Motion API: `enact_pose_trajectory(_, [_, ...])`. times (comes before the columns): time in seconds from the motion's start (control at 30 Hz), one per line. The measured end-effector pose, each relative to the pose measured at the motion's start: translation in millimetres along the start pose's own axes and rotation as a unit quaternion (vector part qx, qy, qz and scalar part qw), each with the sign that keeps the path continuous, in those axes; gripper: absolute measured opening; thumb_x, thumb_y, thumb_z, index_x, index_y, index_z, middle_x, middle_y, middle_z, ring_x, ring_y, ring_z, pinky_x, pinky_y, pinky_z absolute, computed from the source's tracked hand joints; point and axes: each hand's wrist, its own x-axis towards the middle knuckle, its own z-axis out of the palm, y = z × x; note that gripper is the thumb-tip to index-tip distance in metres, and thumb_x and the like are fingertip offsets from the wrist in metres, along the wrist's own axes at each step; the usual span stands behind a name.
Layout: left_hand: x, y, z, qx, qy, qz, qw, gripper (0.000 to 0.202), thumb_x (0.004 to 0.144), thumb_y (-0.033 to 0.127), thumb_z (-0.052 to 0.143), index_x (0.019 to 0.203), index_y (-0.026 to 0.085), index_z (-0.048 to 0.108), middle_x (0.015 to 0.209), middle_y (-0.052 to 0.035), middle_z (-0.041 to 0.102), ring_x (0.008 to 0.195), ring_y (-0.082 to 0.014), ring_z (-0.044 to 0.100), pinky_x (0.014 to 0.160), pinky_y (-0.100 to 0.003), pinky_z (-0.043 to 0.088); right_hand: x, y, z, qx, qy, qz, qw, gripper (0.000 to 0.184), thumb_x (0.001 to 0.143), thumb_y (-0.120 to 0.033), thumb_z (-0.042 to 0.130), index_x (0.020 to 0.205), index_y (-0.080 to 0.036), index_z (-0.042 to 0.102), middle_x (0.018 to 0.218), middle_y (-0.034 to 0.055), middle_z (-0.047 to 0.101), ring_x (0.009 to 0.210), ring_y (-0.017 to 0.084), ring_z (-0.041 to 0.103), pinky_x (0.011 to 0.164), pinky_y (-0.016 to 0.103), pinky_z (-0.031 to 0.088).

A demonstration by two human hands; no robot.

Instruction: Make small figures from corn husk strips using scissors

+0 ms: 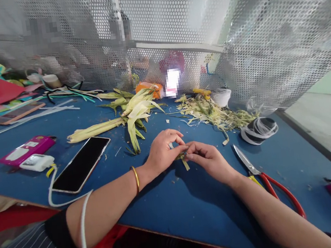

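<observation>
My left hand (pixel 165 150), with a gold bangle at the wrist, pinches a small yellow-green strip of plant leaf (pixel 186 165), which looks like corn husk. From the other side, the fingertips of my right hand (pixel 208 157) close on the same strip. Fingers cover most of it; a short flat end hangs below them, just above the table. Behind my left hand lie long pale green husks (pixel 138 105) with a stalk (pixel 96 130). A heap of shredded leaf scraps (pixel 209 112) is beyond my right hand.
Open scissors (pixel 265 178) with red handles lie beside my right forearm on the blue table (pixel 178 220). A wound white roll (pixel 258 131) sits behind them. A black-screened phone (pixel 81 164) and a cable (pixel 84 228) are at my left arm. A perforated screen (pixel 169 13) borders the back.
</observation>
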Motion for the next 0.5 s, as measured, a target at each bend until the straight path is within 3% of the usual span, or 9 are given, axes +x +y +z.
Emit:
enact_pose_trajectory(0.17, [1.4,2.0,1.8,-0.018,0.040,-0.050,0.998,0.001,0.079,0.020,0.070,0.078,0.020,0.069,0.100,-0.0044,0.068,0.098,-0.0175,0.061,0.088,-0.031,0.045,0.1,-0.4,-1.1,0.032,0.021,0.017,0.999,0.020,0.083,-0.037,0.065,0.073,-0.020,0.061,0.072,-0.0002,0.062,0.072,0.015,0.056,0.071,0.029,0.044])
enact_pose_trajectory(0.27, [1.7,5.6,0.0,-0.025,0.100,-0.131,0.986,0.017,0.080,0.032,0.068,0.093,0.019,0.067,0.101,-0.0054,0.068,0.091,-0.0169,0.061,0.077,-0.028,0.046,-0.3,-4.1,-4.0,0.062,0.048,0.009,0.997,0.019,0.082,-0.037,0.067,0.074,-0.020,0.063,0.078,0.0013,0.064,0.076,0.016,0.058,0.075,0.030,0.046])
enact_pose_trajectory(0.33, [1.6,9.4,-2.3,-0.061,0.070,-0.200,0.975,0.028,0.079,0.043,0.068,0.091,0.017,0.066,0.091,-0.0050,0.068,0.081,-0.0162,0.061,0.071,-0.028,0.045,-0.7,-6.5,-5.7,0.073,0.063,-0.001,0.995,0.019,0.082,-0.037,0.068,0.073,-0.020,0.064,0.079,0.0015,0.064,0.077,0.016,0.059,0.076,0.030,0.047])
enact_pose_trajectory(0.4, [1.6,14.6,-4.8,-0.123,-0.005,-0.276,0.953,0.039,0.077,0.053,0.066,0.086,0.016,0.066,0.078,-0.0037,0.067,0.071,-0.0154,0.060,0.066,-0.028,0.044,-1.1,-8.4,-6.4,0.079,0.072,-0.013,0.994,0.019,0.082,-0.037,0.068,0.073,-0.020,0.064,0.078,0.0016,0.064,0.077,0.016,0.058,0.076,0.030,0.047])
enact_pose_trajectory(0.5, [2.0,22.8,-8.1,-0.220,-0.086,-0.382,0.893,0.049,0.074,0.063,0.064,0.081,0.015,0.065,0.071,-0.0031,0.066,0.060,-0.0138,0.058,0.057,-0.026,0.040,-2.0,-10.0,-5.7,0.083,0.077,-0.035,0.993,0.018,0.083,-0.035,0.068,0.074,-0.021,0.065,0.078,0.0018,0.064,0.078,0.016,0.058,0.074,0.029,0.047])
